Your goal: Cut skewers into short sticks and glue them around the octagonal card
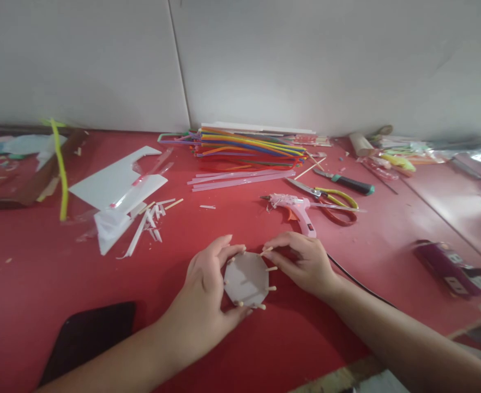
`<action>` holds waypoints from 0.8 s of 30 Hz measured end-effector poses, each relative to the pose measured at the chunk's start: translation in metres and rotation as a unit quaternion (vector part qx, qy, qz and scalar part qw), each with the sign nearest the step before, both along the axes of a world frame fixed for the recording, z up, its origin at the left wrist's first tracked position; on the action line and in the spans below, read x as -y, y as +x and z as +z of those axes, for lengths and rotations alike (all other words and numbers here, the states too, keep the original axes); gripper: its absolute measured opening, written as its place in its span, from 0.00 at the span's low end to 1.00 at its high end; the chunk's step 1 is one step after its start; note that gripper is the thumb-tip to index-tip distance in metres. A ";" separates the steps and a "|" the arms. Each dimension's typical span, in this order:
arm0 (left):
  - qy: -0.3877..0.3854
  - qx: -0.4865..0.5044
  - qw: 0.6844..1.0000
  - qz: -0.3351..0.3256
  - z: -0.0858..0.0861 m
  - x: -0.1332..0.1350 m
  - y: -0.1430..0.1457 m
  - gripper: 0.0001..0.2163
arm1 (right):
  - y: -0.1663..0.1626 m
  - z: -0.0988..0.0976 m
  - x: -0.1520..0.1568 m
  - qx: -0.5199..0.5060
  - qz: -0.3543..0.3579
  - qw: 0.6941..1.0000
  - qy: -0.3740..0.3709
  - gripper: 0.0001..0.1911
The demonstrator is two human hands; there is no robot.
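A small grey many-sided disc (246,278) stands on the red tabletop near its front, with several short wooden sticks set upright around its rim. My left hand (208,286) curls round the disc's left side, fingers at the back and thumb at the front edge, gripping it. Between the thumb and fingertips of my right hand (306,262) is one wooden stick (266,251) at the disc's back right edge. Just behind my right hand lies a pink glue gun (293,207), its nozzle pointing left.
Scissors (334,202) and a green-black cutter (350,183) lie behind the glue gun. Colourful pipe cleaners (248,147) and pink glue sticks (240,179) are at the back. White board (113,180) and scraps lie left, a black phone (91,341) front left, a purple power strip (453,267) right.
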State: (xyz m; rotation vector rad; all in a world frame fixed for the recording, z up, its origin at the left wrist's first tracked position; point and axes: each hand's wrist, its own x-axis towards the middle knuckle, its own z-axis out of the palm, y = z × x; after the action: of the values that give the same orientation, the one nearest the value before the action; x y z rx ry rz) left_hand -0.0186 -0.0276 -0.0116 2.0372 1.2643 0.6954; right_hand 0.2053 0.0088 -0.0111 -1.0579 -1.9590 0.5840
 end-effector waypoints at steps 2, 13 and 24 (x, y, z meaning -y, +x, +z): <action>0.002 -0.001 1.000 -0.002 0.000 0.000 0.000 0.44 | 0.000 0.000 0.000 0.000 0.001 1.000 -0.002 0.02; 0.012 -0.005 1.000 -0.005 -0.001 0.000 -0.001 0.43 | 0.000 0.000 -0.002 0.011 0.003 1.000 0.016 0.04; 0.012 -0.010 1.000 -0.005 0.000 -0.001 0.000 0.42 | 0.000 0.000 -0.005 0.007 0.032 0.999 0.037 0.05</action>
State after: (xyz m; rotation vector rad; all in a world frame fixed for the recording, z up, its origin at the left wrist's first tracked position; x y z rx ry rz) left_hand -0.0183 -0.0263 -0.0116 2.0730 1.2622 0.6906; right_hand 0.2052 0.0134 -0.0112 -0.9584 -2.0169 0.5370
